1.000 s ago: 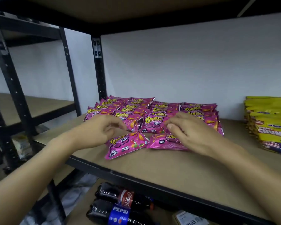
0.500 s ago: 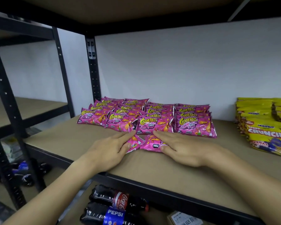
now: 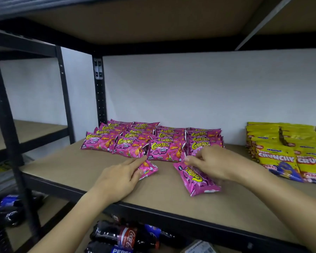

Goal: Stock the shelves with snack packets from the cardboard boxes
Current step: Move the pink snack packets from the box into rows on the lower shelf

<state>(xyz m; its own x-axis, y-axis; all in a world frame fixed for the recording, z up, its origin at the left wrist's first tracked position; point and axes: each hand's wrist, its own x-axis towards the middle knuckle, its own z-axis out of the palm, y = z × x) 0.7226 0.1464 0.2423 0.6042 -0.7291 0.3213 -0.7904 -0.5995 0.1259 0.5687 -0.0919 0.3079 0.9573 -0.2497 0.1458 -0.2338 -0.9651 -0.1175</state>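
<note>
Several pink Corntoz snack packets (image 3: 153, 141) lie in overlapping rows at the back of the brown shelf board (image 3: 71, 167). Two loose pink packets lie in front of the rows. My left hand (image 3: 120, 178) rests flat on the left loose packet (image 3: 148, 169), fingers straight, covering most of it. My right hand (image 3: 213, 163) holds the right loose packet (image 3: 197, 181) at its far end with curled fingers; that packet lies turned, its top pointing away from the rows. No cardboard box is in view.
Yellow Crunchy packets (image 3: 285, 150) are stacked at the right of the same shelf. Cola bottles (image 3: 124, 236) lie on the shelf below. A black upright post (image 3: 7, 125) stands at the left, with another shelf unit beyond it. The upper shelf hangs close overhead.
Both hands were together on the two loose packets. Since then my right hand has pulled its packet to the right and turned it; my left hand stays on the other one.
</note>
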